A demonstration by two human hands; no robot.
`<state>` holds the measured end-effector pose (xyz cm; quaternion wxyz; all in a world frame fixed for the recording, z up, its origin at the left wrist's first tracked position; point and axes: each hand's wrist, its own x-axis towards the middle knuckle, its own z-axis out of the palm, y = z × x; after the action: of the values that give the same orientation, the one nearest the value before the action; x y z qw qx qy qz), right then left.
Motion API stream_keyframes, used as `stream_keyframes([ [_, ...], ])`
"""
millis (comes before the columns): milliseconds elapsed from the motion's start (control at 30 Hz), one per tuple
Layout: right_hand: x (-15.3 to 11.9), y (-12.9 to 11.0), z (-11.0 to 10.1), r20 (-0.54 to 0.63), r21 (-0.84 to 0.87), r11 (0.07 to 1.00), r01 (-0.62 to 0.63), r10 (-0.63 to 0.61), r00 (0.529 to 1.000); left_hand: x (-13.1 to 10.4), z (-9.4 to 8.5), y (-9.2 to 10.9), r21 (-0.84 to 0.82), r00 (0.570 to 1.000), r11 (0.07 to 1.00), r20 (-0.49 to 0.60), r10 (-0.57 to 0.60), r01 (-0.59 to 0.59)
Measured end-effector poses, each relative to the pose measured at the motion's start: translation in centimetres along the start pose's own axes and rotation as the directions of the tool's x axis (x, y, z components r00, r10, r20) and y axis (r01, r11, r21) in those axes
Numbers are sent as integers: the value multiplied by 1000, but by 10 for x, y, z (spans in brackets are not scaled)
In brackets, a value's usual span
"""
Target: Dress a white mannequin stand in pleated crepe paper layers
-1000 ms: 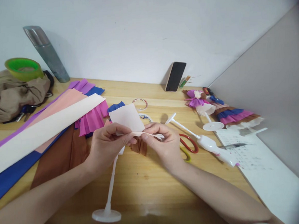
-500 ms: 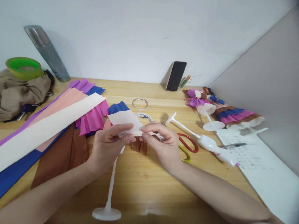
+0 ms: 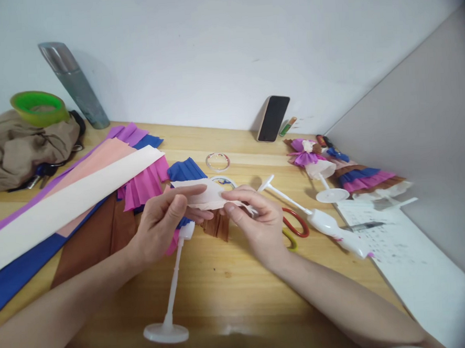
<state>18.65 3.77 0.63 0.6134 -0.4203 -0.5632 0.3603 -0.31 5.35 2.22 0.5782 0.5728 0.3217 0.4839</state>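
A small piece of white crepe paper point(image 3: 208, 195) with a gathered lower edge is held in front of me between both hands. My right hand point(image 3: 254, 214) pinches its right end between thumb and index finger. The index finger of my left hand point(image 3: 162, 215) lies on top of the paper, other fingers are below it, and the thumb is raised. Behind and under the hands lie pleated blue crepe paper point(image 3: 185, 169) and brown crepe paper point(image 3: 216, 227). A white plastic stand point(image 3: 172, 288) with a round base lies just below my left hand.
Long crepe paper strips, the white one point(image 3: 76, 196) uppermost, cover the left. Scissors with red and yellow handles point(image 3: 296, 222) and a white doll torso on a stand point(image 3: 334, 231) lie right. A phone point(image 3: 274, 119) leans on the wall; a dressed doll point(image 3: 359, 177) lies far right.
My left thumb has lifted off the paper, and the left fingers have spread along it. The white paper has tilted flatter. My right hand still pinches its end.
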Motion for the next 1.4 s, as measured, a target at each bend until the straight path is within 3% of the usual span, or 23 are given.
stream_keyframes([
  [133, -1, 0, 0, 1, -13, 1000, -7, 7, 1000, 1, 2, 2, 50, 997, 996, -7, -75, 76],
  [233, -1, 1, 1, 7, -35, 999, 3, -3, 1000, 3, 7, 2, 147, 989, 980, -74, -127, 137],
  [433, 1, 1, 2, 9, -94, 994, 47, -47, 999, 1, 11, -4, 211, 980, 971, -189, -70, 110],
  [667, 0, 0, 2, -1, -133, 989, 70, -71, 998, -1, 16, -3, 170, 975, 983, -220, -27, 65],
  [867, 1, 0, 3, 11, -124, 990, 59, -58, 998, 1, 20, 2, 114, 956, 984, -275, -105, 141],
  [1133, 0, 2, 7, 14, -62, 998, -25, 26, 1000, 3, 21, 2, 142, 959, 980, -267, -99, 141],
  [1400, 1, -4, 6, 89, -15, 977, -213, 214, 973, 3, 19, -2, 192, 973, 977, -223, -53, 97],
])
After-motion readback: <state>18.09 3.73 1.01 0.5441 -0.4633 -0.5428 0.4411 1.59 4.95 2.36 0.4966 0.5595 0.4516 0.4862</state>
